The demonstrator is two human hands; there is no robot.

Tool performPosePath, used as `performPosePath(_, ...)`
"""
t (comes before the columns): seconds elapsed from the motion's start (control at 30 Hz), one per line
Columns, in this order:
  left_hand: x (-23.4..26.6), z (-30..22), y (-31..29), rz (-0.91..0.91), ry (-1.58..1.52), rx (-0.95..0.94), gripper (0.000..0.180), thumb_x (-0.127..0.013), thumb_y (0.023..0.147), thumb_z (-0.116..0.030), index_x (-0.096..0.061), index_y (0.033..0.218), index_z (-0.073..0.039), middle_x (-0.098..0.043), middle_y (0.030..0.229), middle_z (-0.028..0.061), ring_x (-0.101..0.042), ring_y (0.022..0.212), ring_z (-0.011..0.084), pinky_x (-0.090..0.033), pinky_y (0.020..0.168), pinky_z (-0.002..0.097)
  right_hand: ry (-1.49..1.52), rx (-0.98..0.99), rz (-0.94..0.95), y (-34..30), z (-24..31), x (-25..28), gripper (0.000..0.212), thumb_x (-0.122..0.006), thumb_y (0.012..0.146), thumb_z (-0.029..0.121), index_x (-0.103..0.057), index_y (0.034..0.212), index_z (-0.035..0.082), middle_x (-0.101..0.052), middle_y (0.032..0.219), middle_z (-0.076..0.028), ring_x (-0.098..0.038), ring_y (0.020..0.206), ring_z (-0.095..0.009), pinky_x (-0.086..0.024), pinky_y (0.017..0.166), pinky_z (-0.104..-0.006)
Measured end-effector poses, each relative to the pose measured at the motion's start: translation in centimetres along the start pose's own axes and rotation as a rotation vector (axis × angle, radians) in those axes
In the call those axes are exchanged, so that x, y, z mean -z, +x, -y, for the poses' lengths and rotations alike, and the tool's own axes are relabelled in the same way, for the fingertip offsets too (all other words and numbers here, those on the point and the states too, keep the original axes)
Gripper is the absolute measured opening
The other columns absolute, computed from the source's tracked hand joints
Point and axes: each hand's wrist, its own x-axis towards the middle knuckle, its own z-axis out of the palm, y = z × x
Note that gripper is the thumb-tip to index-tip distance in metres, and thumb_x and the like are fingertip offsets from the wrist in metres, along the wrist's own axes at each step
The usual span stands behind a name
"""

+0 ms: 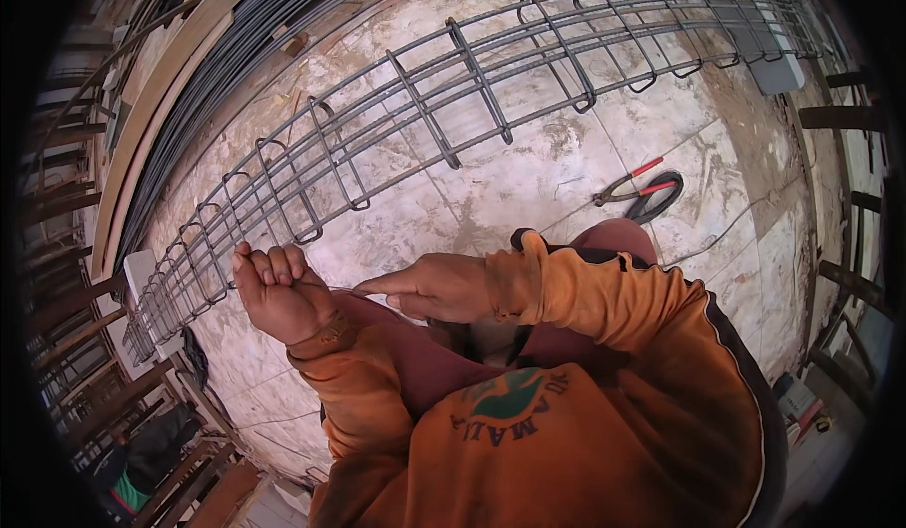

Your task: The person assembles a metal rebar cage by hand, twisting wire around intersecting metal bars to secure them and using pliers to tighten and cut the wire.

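Note:
A long steel rebar cage (425, 113) with several square stirrups stretches from the lower left to the upper right. My left hand (278, 287) is closed in a fist beside the cage's near side, palm side up; what lies inside its fingers is hidden. My right hand (439, 287) reaches across toward it, index finger stretched out and the other fingers curled. A thin dark strand like tie wire (342, 289) shows between the right fingertips and the left hand. Both hands are above my bent legs, apart from the bars.
Pincers with red handles (637, 179) lie on the stained tiled floor (557, 184), beside a dark wire coil (661, 198). Light supports (779, 73) hold the cage's ends. Loose rebar (217, 75) and timber planks (156, 122) lie at the far left. A loose wire (722, 235) curves at right.

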Motion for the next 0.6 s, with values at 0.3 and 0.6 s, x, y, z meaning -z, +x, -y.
performPosePath(0.3,-2.1,-1.4,-0.5,0.004,0.089,-0.099,0.02,-0.042,0.099,-0.02,-0.05,0.1,-0.001,-0.034,0.056,-0.0048,-0.029,0.046,0.0057,-0.029,0.046,0.022,-0.137,0.143,0.042,-0.5,-0.6,2.1,0.04,-0.043,0.088,0.012,-0.053,0.126,0.005,-0.064,0.103,-0.02,-0.062,0.091,-0.031,-0.047,0.081,-0.0375)
performPosePath(0.6,-5.0,-2.7,-1.6,0.122,0.15,-0.189,0.02,-0.042,0.099,-0.019,-0.05,0.1,-0.001,-0.034,0.057,-0.0042,-0.027,0.047,0.0057,-0.027,0.046,0.0222,-0.009,0.45,-0.014,0.2,-2.5,2.5,0.039,-0.045,0.087,0.012,-0.054,0.124,0.004,-0.066,0.1,-0.018,-0.063,0.089,-0.029,-0.047,0.079,-0.0376)
